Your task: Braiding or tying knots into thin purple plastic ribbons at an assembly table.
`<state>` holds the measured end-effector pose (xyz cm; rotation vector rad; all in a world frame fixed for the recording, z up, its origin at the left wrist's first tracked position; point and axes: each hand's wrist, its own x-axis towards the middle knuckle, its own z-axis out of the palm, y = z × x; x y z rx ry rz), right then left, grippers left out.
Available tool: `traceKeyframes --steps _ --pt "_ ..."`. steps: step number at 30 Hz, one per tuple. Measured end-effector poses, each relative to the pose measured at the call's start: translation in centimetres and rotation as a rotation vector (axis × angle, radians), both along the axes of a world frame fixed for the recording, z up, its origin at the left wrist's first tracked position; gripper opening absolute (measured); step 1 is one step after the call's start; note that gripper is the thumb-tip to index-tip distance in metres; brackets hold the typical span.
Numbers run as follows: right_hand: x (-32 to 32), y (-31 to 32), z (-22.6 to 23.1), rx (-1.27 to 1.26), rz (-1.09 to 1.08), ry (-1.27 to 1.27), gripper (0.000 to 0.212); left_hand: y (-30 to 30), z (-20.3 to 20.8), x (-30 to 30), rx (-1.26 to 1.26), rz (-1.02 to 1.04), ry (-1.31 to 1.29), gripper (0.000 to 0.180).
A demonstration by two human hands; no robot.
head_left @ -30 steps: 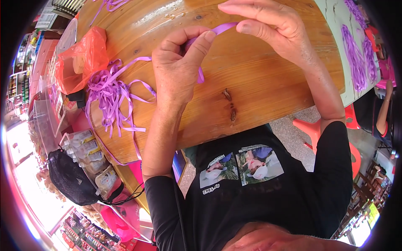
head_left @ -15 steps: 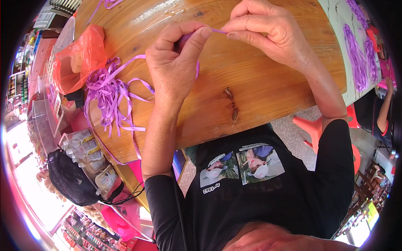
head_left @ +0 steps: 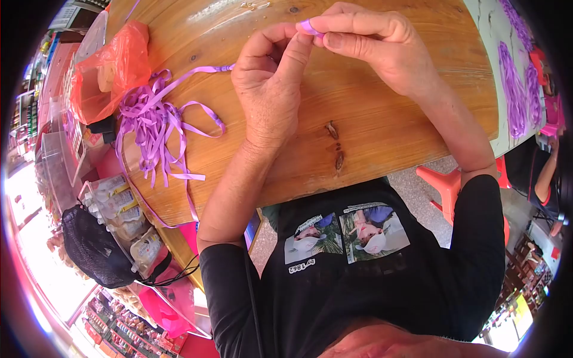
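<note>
Over the far part of the wooden table (head_left: 382, 134), my two hands meet at a purple ribbon (head_left: 310, 27). My left hand (head_left: 271, 74) is closed, its thumb and forefinger pinching the ribbon. Right beside it my right hand (head_left: 373, 45) pinches the same ribbon between thumb and fingers, where a short folded piece shows. From my left hand the ribbon trails left toward a loose heap of purple ribbon (head_left: 156, 122) with darker purple bands on it. Most of what lies inside my left palm is hidden.
Behind the heap sits a red plastic bag (head_left: 113, 74). More purple ribbon bundles (head_left: 513, 89) lie on a white marbled surface at the right. A black mesh bag (head_left: 95, 247) is at the lower left, an orange stool (head_left: 444, 188) under the table's right side. Another person's arm shows far right.
My hands have come together, closing the gap between them. The ribbon, thin and stretched before, now shows as a wider fold at my right fingertips. My left hand has shifted right.
</note>
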<state>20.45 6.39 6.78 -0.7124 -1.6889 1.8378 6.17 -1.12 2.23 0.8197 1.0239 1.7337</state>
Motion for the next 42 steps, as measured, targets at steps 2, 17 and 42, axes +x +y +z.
traceKeyframes --steps 2,17,42 --pt "-0.8 1.8 -3.0 0.87 0.071 0.533 0.018 0.1 -0.1 0.4 0.017 0.017 0.072 0.007" --pt "-0.5 1.7 -5.3 1.224 -0.362 0.364 0.022 0.2 -0.2 0.6 -0.084 -0.041 0.155 0.011" --pt "2.1 0.3 -0.5 -0.079 0.054 -0.118 0.018 -0.1 0.3 1.2 -0.147 -0.156 -0.03 0.013"
